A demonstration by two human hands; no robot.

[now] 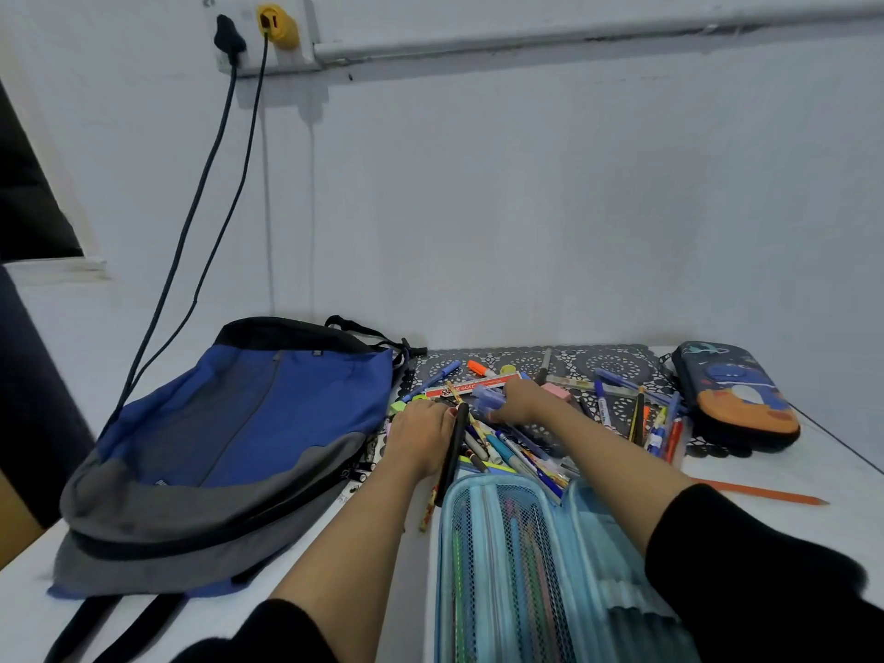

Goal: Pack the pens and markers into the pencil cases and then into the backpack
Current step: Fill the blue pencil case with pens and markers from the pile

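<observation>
Red-white strip reads perhaps "soft"

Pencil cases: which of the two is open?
The light blue pencil case nearest the person; it lies open, showing its mesh pocket. The dark blue and orange case, far right, is closed.

There is one blue, grey and black fabric backpack. There are two pencil cases: one light blue fabric case with mesh pockets and one dark blue hard-shell case with an orange base. There is one black lace-pattern mat. The heap of pens and markers overlaps too thickly to count. One orange pencil lies apart. There are two wall plugs: one black plug and one yellow plug.
</observation>
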